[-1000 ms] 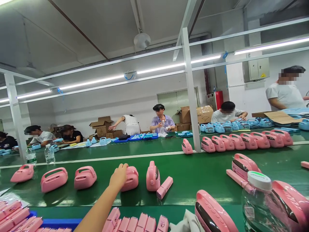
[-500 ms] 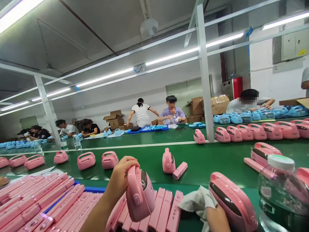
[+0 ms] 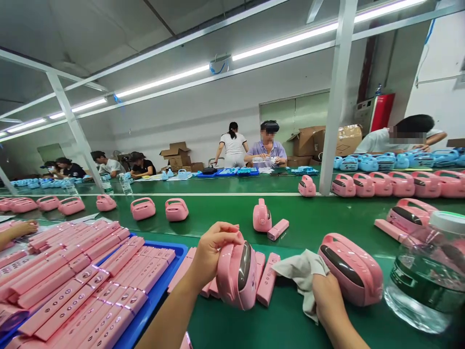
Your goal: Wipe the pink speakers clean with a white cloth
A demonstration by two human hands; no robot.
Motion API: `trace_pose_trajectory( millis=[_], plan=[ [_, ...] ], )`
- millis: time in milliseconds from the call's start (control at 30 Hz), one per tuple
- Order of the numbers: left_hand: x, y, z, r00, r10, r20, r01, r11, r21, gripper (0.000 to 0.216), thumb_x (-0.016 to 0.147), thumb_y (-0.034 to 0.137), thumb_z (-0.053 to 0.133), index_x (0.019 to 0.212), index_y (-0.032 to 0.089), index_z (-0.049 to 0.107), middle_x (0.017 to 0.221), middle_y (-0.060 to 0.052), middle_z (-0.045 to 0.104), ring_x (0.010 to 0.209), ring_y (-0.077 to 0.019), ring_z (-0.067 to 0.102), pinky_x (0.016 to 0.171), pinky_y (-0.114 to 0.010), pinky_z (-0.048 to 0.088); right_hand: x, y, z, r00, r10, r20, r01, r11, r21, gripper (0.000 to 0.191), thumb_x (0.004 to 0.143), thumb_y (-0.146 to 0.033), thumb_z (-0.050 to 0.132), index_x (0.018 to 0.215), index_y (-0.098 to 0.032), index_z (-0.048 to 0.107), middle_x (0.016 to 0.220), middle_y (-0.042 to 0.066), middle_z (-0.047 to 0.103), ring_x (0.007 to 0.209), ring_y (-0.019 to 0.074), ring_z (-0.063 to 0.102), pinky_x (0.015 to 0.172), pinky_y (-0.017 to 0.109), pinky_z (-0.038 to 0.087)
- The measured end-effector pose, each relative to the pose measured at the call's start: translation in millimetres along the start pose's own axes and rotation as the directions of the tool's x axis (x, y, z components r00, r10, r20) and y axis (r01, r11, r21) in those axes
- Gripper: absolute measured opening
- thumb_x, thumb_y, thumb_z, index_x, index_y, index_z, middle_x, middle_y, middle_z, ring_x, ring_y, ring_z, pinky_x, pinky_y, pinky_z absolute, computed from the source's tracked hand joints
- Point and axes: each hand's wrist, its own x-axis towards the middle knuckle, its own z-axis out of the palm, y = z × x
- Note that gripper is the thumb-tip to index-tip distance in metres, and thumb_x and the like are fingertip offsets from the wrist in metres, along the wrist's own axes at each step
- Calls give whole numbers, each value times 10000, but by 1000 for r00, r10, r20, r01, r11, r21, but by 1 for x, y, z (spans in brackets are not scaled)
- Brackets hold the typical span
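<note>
My left hand (image 3: 210, 249) is closed over the top handle of a pink handbag-shaped device (image 3: 237, 276), holding it upright just above the green belt. To its right, my right hand (image 3: 329, 298) grips a crumpled grey-white cloth (image 3: 301, 271). A second pink device (image 3: 351, 267) lies on its side just beyond the cloth. Several flat pink bar-shaped parts (image 3: 268, 278) lie side by side behind the held device.
A blue tray (image 3: 156, 295) piled with pink bars sits at the left. A clear water bottle (image 3: 425, 276) stands at the right. More pink devices (image 3: 176, 209) ride the green conveyor (image 3: 312, 223). A white post (image 3: 332, 121) rises mid-belt. Other people work across the line; another person's hand (image 3: 18, 229) shows far left.
My left hand took a pink device off the belt and drew it toward me. My right hand came into view with the cloth. The view tilted down and to the left.
</note>
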Motion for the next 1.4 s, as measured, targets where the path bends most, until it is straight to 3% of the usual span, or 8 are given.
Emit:
trace_pose_trajectory(
  millis=[300,567,700,833,933,1100,1233,1400],
  plan=[
    [-57,17,3,978,-64,201,70,997,-26,237,752,126,625,806,337,716,966,-9,600,977,-173,564,864,-296,444,-7,-26,0,916,401,20,-396,892,216,201,891,-228,472,731,-128,541,634,-41,578,520,78,561,525,232,483],
    [-81,1,12,956,-13,293,54,989,-134,318,757,90,604,938,342,675,977,-18,597,965,-186,575,812,-300,481,-41,-60,7,954,297,-39,-281,933,224,127,821,-125,459,838,-184,570,726,-5,678,592,139,628,547,265,523],
    [-81,3,11,953,-21,302,29,999,-21,517,782,51,549,1170,384,477,1056,31,586,985,-116,551,849,-202,447,-64,-39,10,941,333,63,-338,938,74,101,790,-217,533,854,-178,600,644,2,665,513,156,593,456,252,488],
    [-82,2,9,932,13,363,-21,1000,19,490,772,15,534,1123,356,533,1071,33,545,1048,-121,517,911,-186,421,-89,-13,12,901,391,188,-385,920,-67,128,757,-284,604,811,-168,604,592,-14,610,528,140,553,474,216,439],
    [-83,1,10,941,-19,337,11,1000,25,420,766,39,553,1052,344,587,1056,23,546,1011,-131,538,873,-191,448,-108,-9,11,866,283,412,-175,944,-280,236,792,-395,570,714,-172,578,560,-42,528,514,94,453,496,183,379],
    [-80,-2,11,932,-104,347,113,994,-6,372,796,104,542,1003,402,623,1130,42,585,1017,-167,573,846,-230,481,-123,-18,7,672,34,739,365,854,-371,201,891,-314,389,802,-189,520,836,5,564,751,141,469,713,233,398],
    [-79,-6,12,927,-212,309,222,975,2,394,778,151,571,1068,418,580,1108,49,624,986,-194,602,824,-259,505,-123,-23,4,648,22,761,374,862,-343,167,904,-273,368,826,-201,496,875,3,551,767,139,470,731,228,403],
    [-77,-6,14,855,-415,311,439,898,-9,284,790,220,540,1031,353,608,1060,26,661,931,-225,630,793,-286,516,-122,-27,3,628,29,777,415,832,-367,174,909,-277,370,759,-208,426,745,-33,474,661,108,404,637,212,362]
  ],
)
